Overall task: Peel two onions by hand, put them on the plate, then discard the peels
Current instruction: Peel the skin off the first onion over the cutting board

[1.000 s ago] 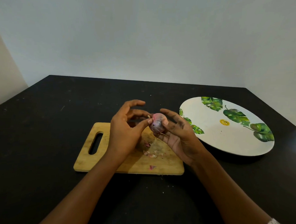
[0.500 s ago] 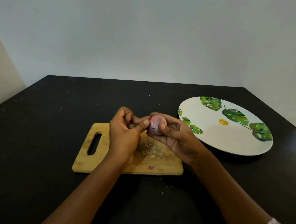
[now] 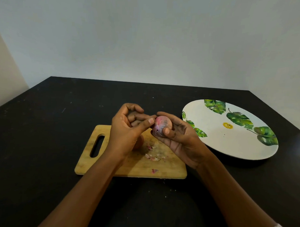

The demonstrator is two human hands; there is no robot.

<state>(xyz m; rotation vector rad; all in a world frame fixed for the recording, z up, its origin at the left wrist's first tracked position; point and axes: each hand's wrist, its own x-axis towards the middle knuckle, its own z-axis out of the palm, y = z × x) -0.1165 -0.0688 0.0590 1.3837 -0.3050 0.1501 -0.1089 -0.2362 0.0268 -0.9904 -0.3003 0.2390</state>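
Right hand [image 3: 179, 141]: grasps the onion [image 3: 163, 125], fingers curled behind it, thumb across its front.
Left hand [image 3: 126, 129]: fingers curled; thumb and forefinger pinch the onion's left side.
Onion: held in the air above the far right part of the board [image 3: 135, 169]; surface pink.
Second onion [image 3: 139, 143]: on the board, mostly hidden behind the left hand; skin brown.
Peels [image 3: 153, 156]: small scraps on the board, right of centre; one more near its front edge.
Plate [image 3: 229, 146]: right of the board, apart from it; leaf print.
Table [image 3: 42, 143]: black, under the board.
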